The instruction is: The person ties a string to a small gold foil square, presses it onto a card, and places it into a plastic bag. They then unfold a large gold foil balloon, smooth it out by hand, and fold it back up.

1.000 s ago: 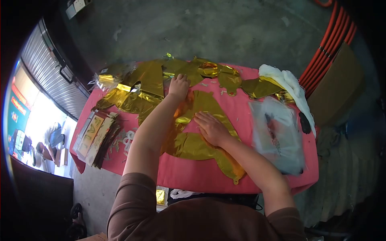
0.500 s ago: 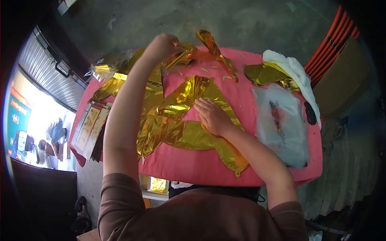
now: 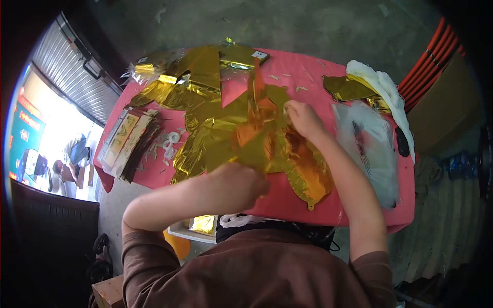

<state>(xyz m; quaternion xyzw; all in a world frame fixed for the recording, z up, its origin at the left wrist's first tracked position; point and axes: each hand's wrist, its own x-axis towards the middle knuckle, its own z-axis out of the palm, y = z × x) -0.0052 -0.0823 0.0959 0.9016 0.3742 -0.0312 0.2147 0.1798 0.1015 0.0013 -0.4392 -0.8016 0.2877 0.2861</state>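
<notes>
Shiny gold foil balloons [image 3: 215, 136], flat and creased, lie spread over the pink-covered table. My left hand [image 3: 239, 186] is curled and slightly blurred at the near side of the foil, closed on a piece of it; its fingertips are partly hidden. To the right, my right hand [image 3: 304, 119] pinches the foil's upper right edge. Between both hands a fold of foil stands raised and smeared by motion. Below my right hand hangs a rounded foil end [image 3: 310, 185] with a small tab.
At the left lie a stack of printed packets [image 3: 126, 136] and white ribbon [image 3: 170, 145]. Folded gold foil packs [image 3: 244, 57] sit at the far edge. Clear plastic bags [image 3: 367, 154], a white cloth [image 3: 382, 87] and a black object [image 3: 402, 142] are on the right. Someone [image 3: 67, 169] is in the background.
My left hand has come from the table's far side to the near edge, drawing foil with it. My right hand has gone from lying flat to pinching the foil, farther right and up.
</notes>
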